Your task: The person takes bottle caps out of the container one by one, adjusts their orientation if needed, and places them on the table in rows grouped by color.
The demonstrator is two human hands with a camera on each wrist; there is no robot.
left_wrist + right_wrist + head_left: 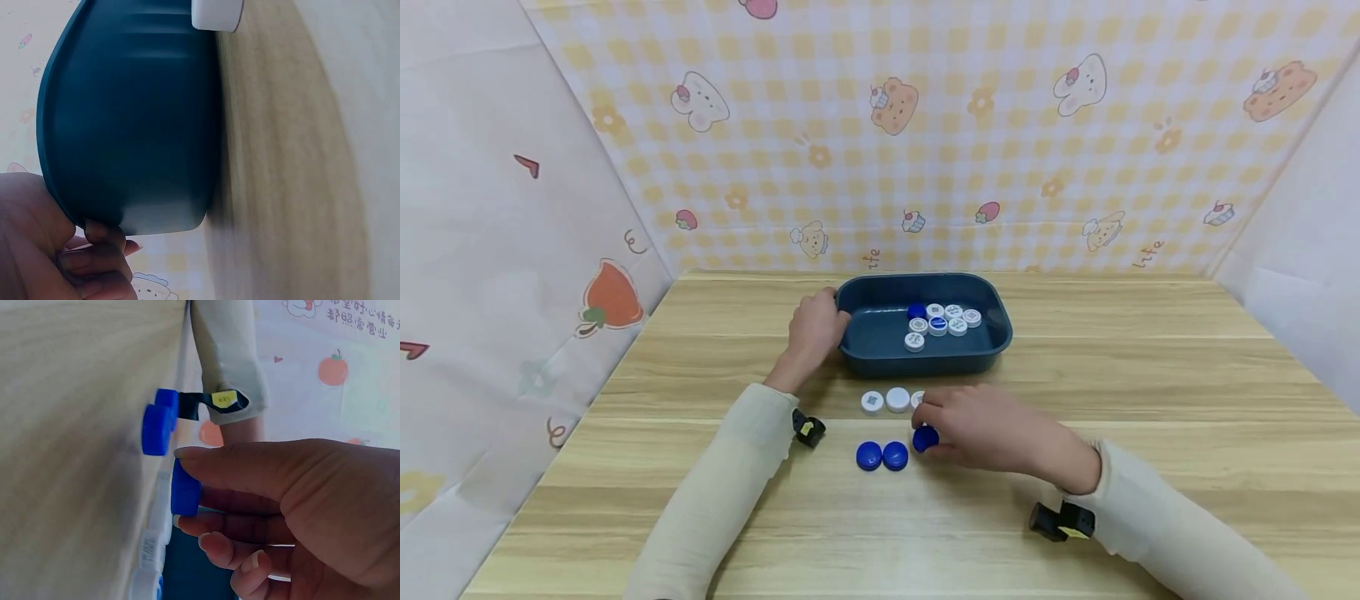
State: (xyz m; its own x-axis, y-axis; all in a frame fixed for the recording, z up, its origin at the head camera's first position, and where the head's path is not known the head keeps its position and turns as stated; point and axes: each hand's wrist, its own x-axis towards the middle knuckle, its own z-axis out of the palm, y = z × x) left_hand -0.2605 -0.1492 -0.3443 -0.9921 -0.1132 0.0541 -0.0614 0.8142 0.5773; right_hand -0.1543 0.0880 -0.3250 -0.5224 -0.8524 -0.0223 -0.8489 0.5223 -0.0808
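Observation:
My left hand [816, 325] grips the left end of a dark teal plastic tray [925, 367], its fingers curled at the rim in the left wrist view. Several white bottle caps and two with blue lie in the tray's middle and right part. Between thumb and fingertips, my right hand [992, 427] pinches a blue bottle cap [185, 490], tilted and close above the table. Two more blue caps [882, 456] lie side by side left of it. Behind them runs a row of white caps [897, 400], the rightmost partly hidden by my right hand.
The wooden table [760, 533] reaches back to a yellow checked cloth wall [985, 192] just behind the tray. White printed sheets [497, 250] stand at both sides. Small black cameras sit on both wrists, such as the right wrist camera [1063, 522].

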